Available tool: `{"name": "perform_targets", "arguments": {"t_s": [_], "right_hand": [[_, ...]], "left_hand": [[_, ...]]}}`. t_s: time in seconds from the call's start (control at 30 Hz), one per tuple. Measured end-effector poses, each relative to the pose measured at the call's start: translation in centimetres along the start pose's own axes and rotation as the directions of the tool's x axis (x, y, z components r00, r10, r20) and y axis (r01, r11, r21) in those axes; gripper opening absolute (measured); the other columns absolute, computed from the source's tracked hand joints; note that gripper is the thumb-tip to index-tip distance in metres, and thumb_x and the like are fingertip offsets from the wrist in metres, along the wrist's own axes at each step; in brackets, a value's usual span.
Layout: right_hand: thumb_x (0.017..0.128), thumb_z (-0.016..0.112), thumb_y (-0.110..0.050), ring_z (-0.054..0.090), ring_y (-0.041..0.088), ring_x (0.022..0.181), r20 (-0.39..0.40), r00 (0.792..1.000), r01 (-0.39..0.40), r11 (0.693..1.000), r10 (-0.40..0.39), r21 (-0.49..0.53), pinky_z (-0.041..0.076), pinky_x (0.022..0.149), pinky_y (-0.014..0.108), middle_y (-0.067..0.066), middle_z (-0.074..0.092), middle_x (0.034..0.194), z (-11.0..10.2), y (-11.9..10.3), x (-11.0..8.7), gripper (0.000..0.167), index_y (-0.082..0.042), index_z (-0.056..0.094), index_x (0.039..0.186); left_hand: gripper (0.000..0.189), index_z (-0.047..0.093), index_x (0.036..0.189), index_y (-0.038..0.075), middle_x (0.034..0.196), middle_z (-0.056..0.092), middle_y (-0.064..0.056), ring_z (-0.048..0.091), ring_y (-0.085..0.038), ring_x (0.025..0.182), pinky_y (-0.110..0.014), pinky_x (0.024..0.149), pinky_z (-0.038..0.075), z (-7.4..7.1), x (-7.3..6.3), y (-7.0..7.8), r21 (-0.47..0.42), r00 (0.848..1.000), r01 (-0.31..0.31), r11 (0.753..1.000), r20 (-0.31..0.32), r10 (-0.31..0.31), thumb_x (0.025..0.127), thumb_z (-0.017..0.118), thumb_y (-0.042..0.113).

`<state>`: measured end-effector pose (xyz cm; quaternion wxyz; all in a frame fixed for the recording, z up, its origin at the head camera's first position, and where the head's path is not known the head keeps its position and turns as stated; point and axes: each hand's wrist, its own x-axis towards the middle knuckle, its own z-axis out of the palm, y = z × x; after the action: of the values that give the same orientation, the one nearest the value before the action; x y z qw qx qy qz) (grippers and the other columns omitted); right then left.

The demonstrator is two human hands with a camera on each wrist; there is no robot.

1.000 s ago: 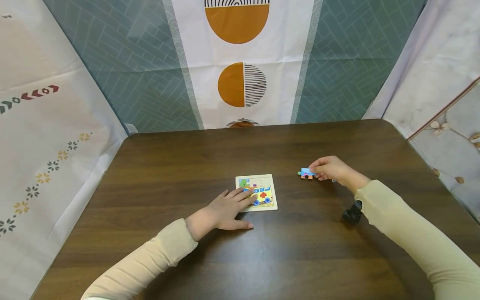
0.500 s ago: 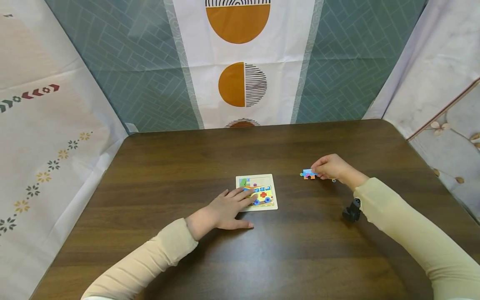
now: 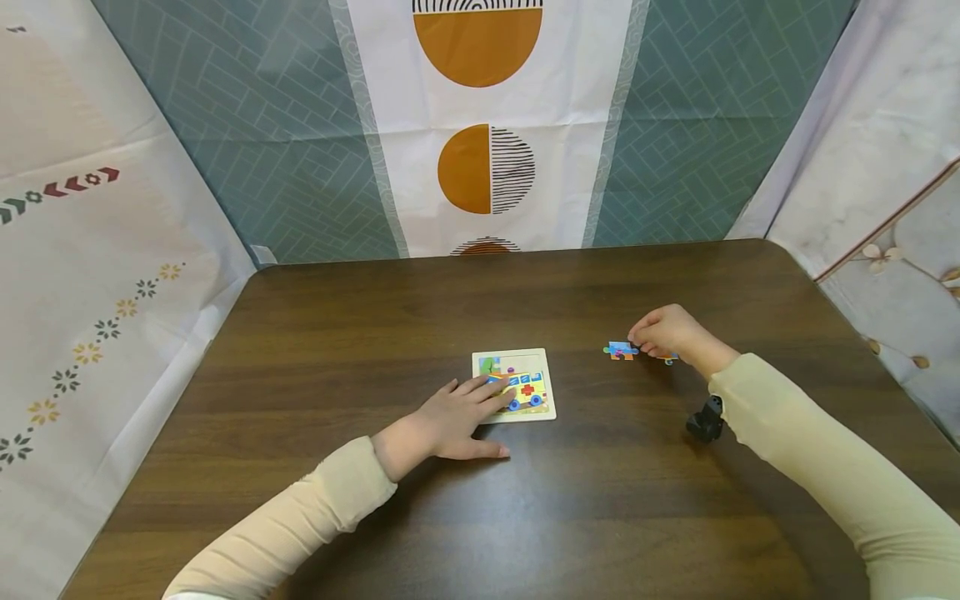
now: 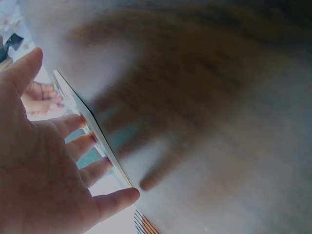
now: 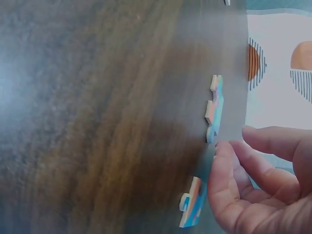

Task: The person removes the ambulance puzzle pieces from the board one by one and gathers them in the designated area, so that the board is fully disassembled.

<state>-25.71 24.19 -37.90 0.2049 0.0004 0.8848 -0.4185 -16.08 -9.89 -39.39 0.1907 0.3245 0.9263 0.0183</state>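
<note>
My left hand point(image 3: 459, 422) lies with fingers spread over the lower left of a small puzzle board point(image 3: 516, 355) with a pale frame and a yellow ambulance picture. Part of the picture is hidden under the fingers. To the board's right, a blue jigsaw piece point(image 3: 621, 351) with orange and green bits lies on the table. Just beyond it is my right hand point(image 3: 671, 330), fingers loosely bent and holding nothing. In the right wrist view the thumb stands apart from the fingertips, between that piece and a second jigsaw piece point(image 5: 191, 204), which the hand partly hides in the head view.
Both hands work over a brown wooden table point(image 3: 360, 317). A black wrist camera point(image 3: 706, 419) sits under the right cuff. Patterned cloth point(image 3: 307, 167) hangs behind the table's far edge, and pale cloths hang at both sides.
My right hand has moved slightly right and away, shifting the blue jigsaw piece a little right, then letting go of it. The left hand stays on the board.
</note>
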Motion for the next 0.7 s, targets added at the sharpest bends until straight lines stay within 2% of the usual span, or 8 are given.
{"name": "perform_targets", "arguments": {"t_s": [0.13, 0.37, 0.6, 0.7], "right_hand": [[0.091, 0.055, -0.004, 0.057, 0.014, 0.070, -0.017, 1.000, 0.015, 1.000, -0.016, -0.018, 0.053, 0.062, 0.023, 0.013, 0.066, 0.088, -0.3, -0.4, -0.1, 0.027, 0.016, 0.059, 0.110], [0.092, 0.055, -0.008, 0.062, 0.019, 0.079, -0.037, 0.997, 0.059, 0.996, -0.062, -0.060, 0.055, 0.072, 0.030, 0.021, 0.066, 0.098, -0.3, -1.6, -0.5, 0.028, 0.013, 0.061, 0.111], [0.092, 0.054, -0.011, 0.064, 0.021, 0.085, -0.018, 0.996, 0.090, 0.993, -0.092, -0.077, 0.056, 0.075, 0.027, 0.023, 0.065, 0.106, 0.8, -3.6, -1.0, 0.030, 0.011, 0.062, 0.112], [0.093, 0.054, -0.012, 0.064, 0.025, 0.089, -0.002, 0.994, 0.105, 0.993, -0.105, -0.060, 0.056, 0.079, 0.032, 0.023, 0.065, 0.108, 1.6, -4.3, -1.1, 0.031, 0.010, 0.062, 0.113]], "left_hand": [[0.079, 0.022, 0.153, 0.026, 0.160, 0.016, 0.005, 0.013, -0.022, 0.147, -0.055, 0.114, 0.019, 0.0, -0.1, 0.0, -0.006, 1.000, 0.005, 1.000, -0.003, -0.005, 0.088, 0.048, 0.065], [0.076, 0.023, 0.152, 0.024, 0.159, 0.017, 0.004, 0.013, -0.023, 0.147, -0.055, 0.115, 0.016, 0.1, -0.1, 0.1, -0.007, 1.000, 0.004, 1.000, -0.013, -0.004, 0.091, 0.045, 0.062], [0.073, 0.024, 0.152, 0.020, 0.159, 0.018, 0.002, 0.014, -0.024, 0.147, -0.052, 0.116, 0.015, 0.0, -0.2, 0.4, -0.011, 1.000, 0.002, 1.000, -0.005, -0.002, 0.093, 0.044, 0.058], [0.074, 0.024, 0.152, 0.020, 0.159, 0.018, 0.001, 0.013, -0.025, 0.147, -0.051, 0.117, 0.015, -0.1, -0.2, 0.5, -0.005, 1.000, 0.003, 1.000, -0.005, -0.003, 0.093, 0.044, 0.059]]}}
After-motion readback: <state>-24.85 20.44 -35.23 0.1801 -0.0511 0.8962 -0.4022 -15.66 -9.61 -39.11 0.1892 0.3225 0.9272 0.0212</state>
